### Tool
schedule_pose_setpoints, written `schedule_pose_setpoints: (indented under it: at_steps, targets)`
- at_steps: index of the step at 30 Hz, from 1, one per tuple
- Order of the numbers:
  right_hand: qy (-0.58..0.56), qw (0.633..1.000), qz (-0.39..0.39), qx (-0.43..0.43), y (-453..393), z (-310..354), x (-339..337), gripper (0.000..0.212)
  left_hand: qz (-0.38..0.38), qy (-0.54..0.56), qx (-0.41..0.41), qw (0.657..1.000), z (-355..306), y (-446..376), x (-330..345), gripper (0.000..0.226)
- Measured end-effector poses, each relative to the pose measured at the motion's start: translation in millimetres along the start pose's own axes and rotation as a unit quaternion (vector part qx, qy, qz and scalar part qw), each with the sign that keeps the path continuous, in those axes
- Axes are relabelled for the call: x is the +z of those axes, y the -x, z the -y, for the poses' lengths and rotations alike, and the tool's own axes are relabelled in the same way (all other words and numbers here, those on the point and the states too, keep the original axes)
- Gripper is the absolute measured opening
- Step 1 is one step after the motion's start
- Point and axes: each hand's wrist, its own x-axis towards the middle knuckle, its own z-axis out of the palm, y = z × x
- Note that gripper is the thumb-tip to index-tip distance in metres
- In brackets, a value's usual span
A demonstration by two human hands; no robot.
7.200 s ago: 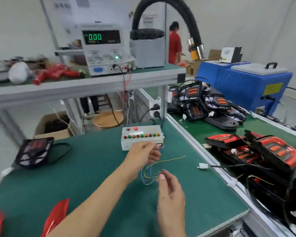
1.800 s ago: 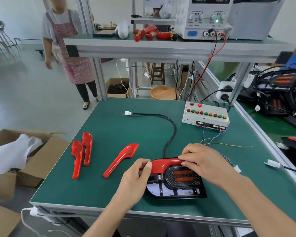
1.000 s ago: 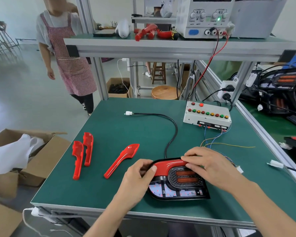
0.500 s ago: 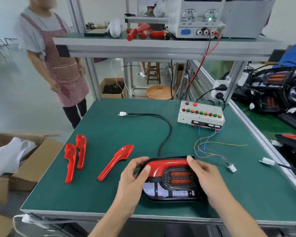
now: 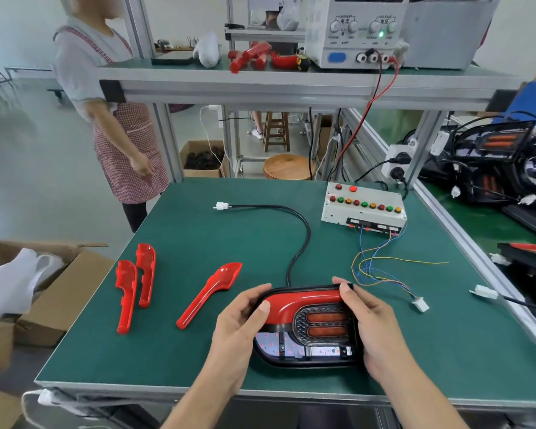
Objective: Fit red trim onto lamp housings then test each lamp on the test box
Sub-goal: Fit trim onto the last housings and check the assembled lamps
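Note:
A black lamp housing [image 5: 307, 351] lies near the front edge of the green table [image 5: 260, 236], with a red trim [image 5: 300, 300] seated along its top. My left hand [image 5: 239, 329] grips the housing's left end, thumb on the red trim. My right hand [image 5: 372, 329] grips its right end, thumb on the trim's right tip. The lamp's black cable [image 5: 304, 233] curls back to a white plug [image 5: 222, 206]. The white test box [image 5: 364, 209] with coloured buttons sits at the back right, its thin wires ending in a white connector [image 5: 421, 305].
Three loose red trims [image 5: 130, 289] [image 5: 146, 274] [image 5: 211, 294] lie on the table's left half. A person in a checked apron [image 5: 118, 119] stands at the far left corner. Cardboard boxes [image 5: 53, 289] sit left of the table; finished lamps [image 5: 502, 162] are piled at the right.
Both hands have shifted from pressing on the red trim to gripping the housing's two ends. The person in the apron has stepped closer to the table.

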Motion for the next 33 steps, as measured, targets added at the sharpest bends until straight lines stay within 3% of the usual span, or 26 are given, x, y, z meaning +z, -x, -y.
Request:
schedule_pose_setpoints:
  at_steps: [5,14,25,27,31,33]
  targets:
    - [-0.036,0.999,-0.012,0.012,0.1,-0.3,2.3,0.022,0.012,0.053,-0.049,0.997,-5.7,-4.8,-0.4,0.039]
    - [-0.031,0.999,-0.016,-0.002,-2.3,-3.7,2.0,0.024,0.014,0.046,-0.115,0.992,-11.9,-12.2,4.1,0.040]
    - [0.013,0.999,-0.020,-0.028,-6.4,-8.6,-0.8,0.022,-0.032,-0.077,-0.055,0.995,-13.8,-6.7,15.4,0.033]
    - [0.018,0.999,-0.027,-0.036,-7.5,-9.8,-0.9,0.022,-0.044,-0.109,-0.038,0.992,-14.4,-6.4,17.4,0.038]
    - [0.039,0.997,-0.040,-0.058,-9.4,-12.5,-0.6,0.021,-0.063,-0.135,-0.009,0.989,-13.1,-6.5,17.7,0.072]
    - [0.044,0.996,-0.046,-0.060,-11.4,-13.2,0.5,0.022,-0.066,-0.107,-0.021,0.992,-12.6,-8.9,17.3,0.066]
